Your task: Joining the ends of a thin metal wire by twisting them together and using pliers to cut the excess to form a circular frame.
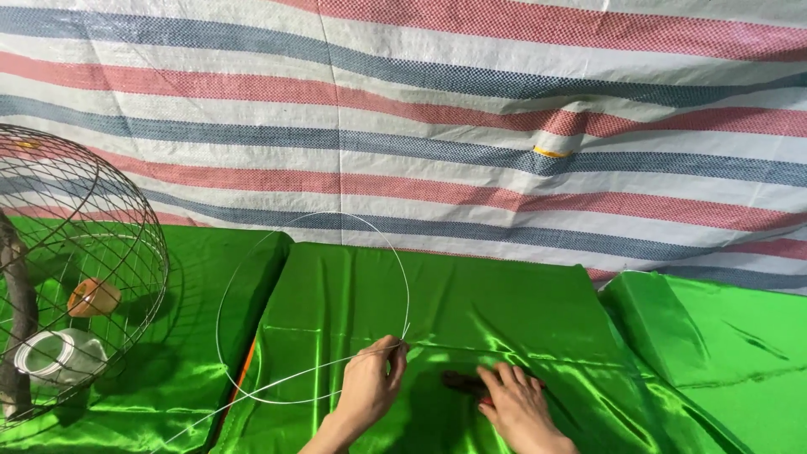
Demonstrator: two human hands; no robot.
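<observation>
Near the bottom centre of the frame, the left hand (pixel 370 388) pinches a thin white wire (pixel 311 220) where its loop crosses itself, fingers pressed together on the crossing. The right hand (pixel 519 405) lies spread, fingers down on a dark tool with red handles (pixel 464 384) on the green cloth (pixel 504 311). To keep the loop round, the pinch should probably stay firm at the crossing. The loop stands upright, rising toward the striped tarp (pixel 504 126); its loose tail runs toward the lower left.
</observation>
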